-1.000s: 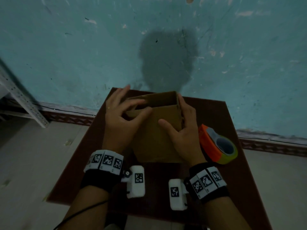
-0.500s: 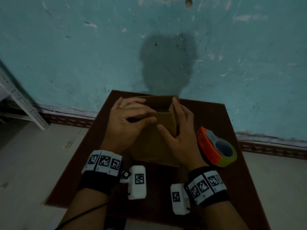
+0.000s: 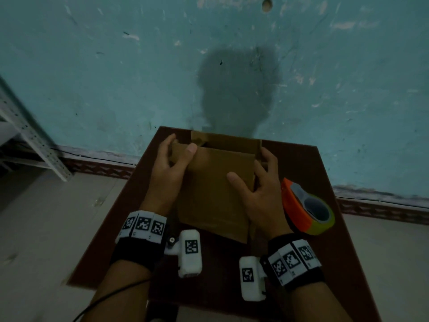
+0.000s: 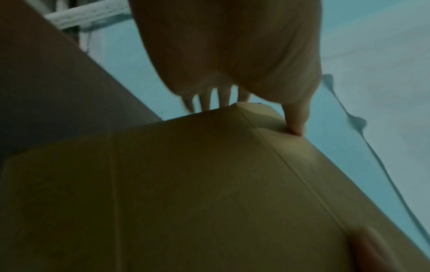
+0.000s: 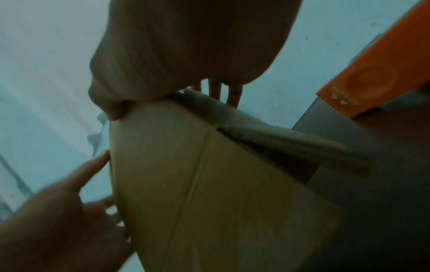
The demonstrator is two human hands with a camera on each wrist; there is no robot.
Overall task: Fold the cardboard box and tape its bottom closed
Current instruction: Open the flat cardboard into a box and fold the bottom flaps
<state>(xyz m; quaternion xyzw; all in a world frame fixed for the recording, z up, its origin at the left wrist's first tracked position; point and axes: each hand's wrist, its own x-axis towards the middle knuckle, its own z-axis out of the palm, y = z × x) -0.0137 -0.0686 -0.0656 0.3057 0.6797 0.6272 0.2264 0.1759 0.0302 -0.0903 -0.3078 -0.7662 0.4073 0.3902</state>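
Since half a second ago, when my left hand (image 3: pixel 168 168) lay across the top of the box (image 3: pixel 216 194) over the opening, it has shifted out to the left edge, and the near panel now shows broad and flat toward me. Left thumb on the front face, fingers curled behind the edge; right hand (image 3: pixel 260 191) grips the right edge likewise, thumb on the face. Box stands mid-bench (image 3: pixel 301 163), far flap up against the wall. I read this as squaring the walls; bottom flaps not folded yet, no tape on. Tape dispenser (image 3: pixel 306 210) sits untouched just right of my right hand. Box interior and underside hidden; wrist views dim and blurred, so flap positions unclear.
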